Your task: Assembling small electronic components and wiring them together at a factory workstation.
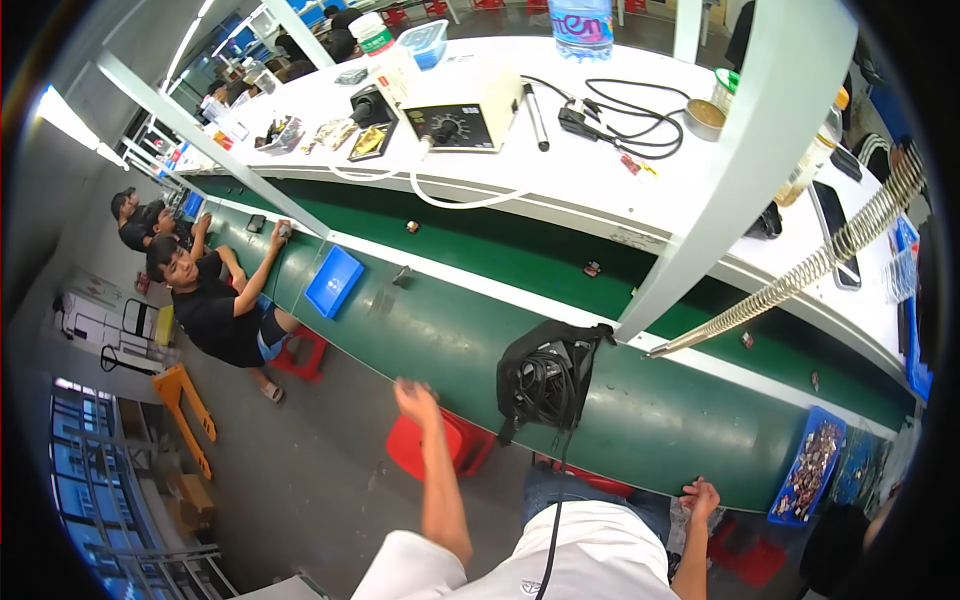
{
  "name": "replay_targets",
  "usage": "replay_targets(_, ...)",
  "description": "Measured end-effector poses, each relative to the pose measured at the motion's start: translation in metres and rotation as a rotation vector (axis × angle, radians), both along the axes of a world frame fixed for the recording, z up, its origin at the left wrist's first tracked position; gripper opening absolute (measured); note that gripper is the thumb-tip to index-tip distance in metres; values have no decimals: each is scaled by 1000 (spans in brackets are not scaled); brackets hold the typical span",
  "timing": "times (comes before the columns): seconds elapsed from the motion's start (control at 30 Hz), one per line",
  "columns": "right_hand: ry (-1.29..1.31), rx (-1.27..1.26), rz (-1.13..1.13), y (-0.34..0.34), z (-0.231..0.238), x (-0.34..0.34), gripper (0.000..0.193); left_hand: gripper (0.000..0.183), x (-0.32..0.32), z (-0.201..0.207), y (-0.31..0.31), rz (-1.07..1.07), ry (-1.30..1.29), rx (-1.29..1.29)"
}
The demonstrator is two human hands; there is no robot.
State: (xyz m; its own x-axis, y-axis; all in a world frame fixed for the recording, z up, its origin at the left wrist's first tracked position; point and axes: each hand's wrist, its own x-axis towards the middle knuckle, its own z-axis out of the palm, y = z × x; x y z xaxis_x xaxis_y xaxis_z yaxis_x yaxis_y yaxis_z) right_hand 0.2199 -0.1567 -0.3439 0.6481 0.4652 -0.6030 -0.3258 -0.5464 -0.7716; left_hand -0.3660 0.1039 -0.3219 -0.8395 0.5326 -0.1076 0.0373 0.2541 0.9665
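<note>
The left hand is at 7 o'clock from the middle, by the near edge of the green bench. Its fingers are bent and close together, but blurry, so I can't tell if they hold a thing. A red stool shows just below it.

The right hand is between 4 and 5 o'clock, by the same edge. Its fingers are curled in a loose way — I can't tell if there is something in them. I can't tell if the hand rests on the bench.

A blue bin, full of lots of tiny parts, is near the right hand, at between 2 and 3 o'clock from it. The black bag sits on the bench between the two hands, at 3 o'clock from the left one. Loops of black cord are in it, and a line runs down over the white shirt.

At 9 o'clock there is a blue tray on the bench, with a worker in black past it. At 12 o'clock, a box with a knob stands on the white shelf — a pen lies just beside it.
</note>
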Motion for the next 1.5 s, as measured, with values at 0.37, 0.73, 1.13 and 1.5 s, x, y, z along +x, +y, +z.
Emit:
replay_targets(0.37, 45, -8, 18, -6, -23, 22, 32, 19, 135, -78, -232, -131, -575, -858)
replay_targets(0.73, 23, -43, 47, -12, -45, 42, 36, 13, 51, 19, -43, -180, 472, -176)
replay_targets(1.13, -79, -162, 191, -38, -10, 9, 21, 51, -36, -15, 240, -70, 562, -357)
replay_targets(1.5, -9, -405, 412, -11, 49, -73, 20, 38, -81, -33, 245, -44, 677, -186)
